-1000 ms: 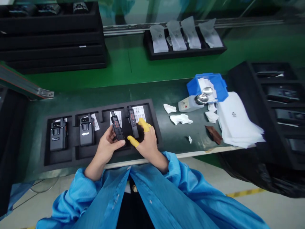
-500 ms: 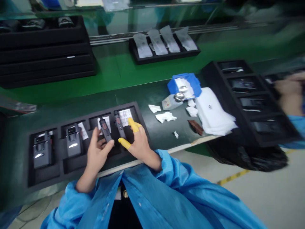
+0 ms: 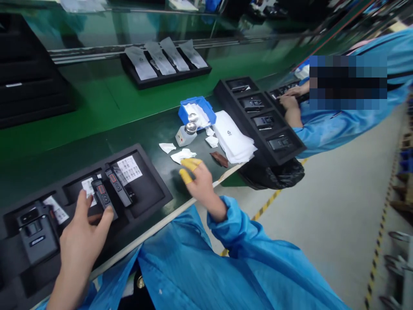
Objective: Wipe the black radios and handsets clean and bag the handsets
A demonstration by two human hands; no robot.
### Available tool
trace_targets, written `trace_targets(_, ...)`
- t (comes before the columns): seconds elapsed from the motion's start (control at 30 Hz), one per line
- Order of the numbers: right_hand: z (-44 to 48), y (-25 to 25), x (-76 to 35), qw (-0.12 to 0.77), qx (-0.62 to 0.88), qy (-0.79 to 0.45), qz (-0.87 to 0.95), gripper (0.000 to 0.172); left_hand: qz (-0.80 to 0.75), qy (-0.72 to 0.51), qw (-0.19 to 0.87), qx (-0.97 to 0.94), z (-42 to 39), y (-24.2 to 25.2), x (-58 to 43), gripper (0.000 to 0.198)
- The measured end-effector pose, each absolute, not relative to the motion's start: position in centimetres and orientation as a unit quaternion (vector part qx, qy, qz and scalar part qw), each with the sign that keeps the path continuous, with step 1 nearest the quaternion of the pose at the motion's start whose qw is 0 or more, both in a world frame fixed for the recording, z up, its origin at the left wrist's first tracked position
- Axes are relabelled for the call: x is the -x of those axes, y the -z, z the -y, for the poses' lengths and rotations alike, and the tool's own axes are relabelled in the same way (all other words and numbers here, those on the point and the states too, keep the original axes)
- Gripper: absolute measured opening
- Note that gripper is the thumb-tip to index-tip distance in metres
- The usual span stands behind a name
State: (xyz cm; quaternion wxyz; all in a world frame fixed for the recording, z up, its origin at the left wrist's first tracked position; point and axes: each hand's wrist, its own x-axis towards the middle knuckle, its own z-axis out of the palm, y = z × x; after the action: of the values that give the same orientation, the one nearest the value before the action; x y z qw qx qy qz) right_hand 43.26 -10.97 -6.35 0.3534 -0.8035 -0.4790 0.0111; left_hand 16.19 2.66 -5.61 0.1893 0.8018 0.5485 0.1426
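Note:
My left hand (image 3: 82, 234) grips a slim black device (image 3: 102, 198) with a red button, held upright over a slot of the black foam tray (image 3: 151, 196). A second slim black device (image 3: 117, 191) stands on edge just right of it, free of either hand. My right hand (image 3: 196, 178), with yellow finger cots on thumb and forefinger, hovers over the green bench right of the tray, fingers loosely curled and holding nothing, close to a crumpled white wipe (image 3: 182, 155). Two larger black devices (image 3: 38, 234) lie flat in the tray's left slots.
A small white dispenser bottle (image 3: 186, 134), a blue bin (image 3: 197, 110), a stack of white bags (image 3: 232, 140) and a brown scrap (image 3: 219, 159) lie on the bench. A co-worker in blue (image 3: 325, 120) handles another black tray (image 3: 258, 120) at right. A far tray (image 3: 167, 73) holds bagged items.
My right hand let go of the second slim device and moved right, out of the tray toward the wipes. The view swung right, showing the co-worker. My left hand still holds its device.

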Motion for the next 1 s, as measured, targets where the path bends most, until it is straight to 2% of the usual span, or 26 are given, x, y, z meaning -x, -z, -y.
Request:
trace_targets(0.13, 10.7, 6.4, -47.9, 0.242, 0.870, 0.004, 0.430, 0.029, -0.506, -0.236, 0.136, -0.818, -2.2, 5.9, -15.9, 0.068)
trace_targets(0.3, 7.0, 6.5, -47.0, 0.176, 0.853, -0.027, 0.491, 0.028, -0.320, -0.351, 0.098, -0.874, -1.8, 6.5, -16.5, 0.037)
trace_targets(0.47, 2.5, 7.5, -46.2, 0.145, 0.841, -0.029, 0.520, 0.028, -0.268, -0.349, 0.113, -0.891, -1.0, 6.7, -17.1, 0.039)
trace_targets(0.67, 1.2, 7.3, -45.7, 0.143, 0.826, -0.004, 0.545, 0.032, -0.314, -0.280, 0.039, -0.906, 0.3, 7.0, -17.2, 0.026)
trace_targets(0.83, 1.4, 4.8, -41.0, 0.200, 0.658, -0.016, 0.726, 0.045, -0.324, -0.266, 0.021, -0.908, 0.5, 7.4, -17.4, 0.026)
trace_targets(1.0, 0.5, 4.5, -38.0, 0.131, 0.559, -0.054, 0.817, 0.036, -0.351, -0.277, 0.064, -0.892, 0.6, 7.7, -17.9, 0.029)
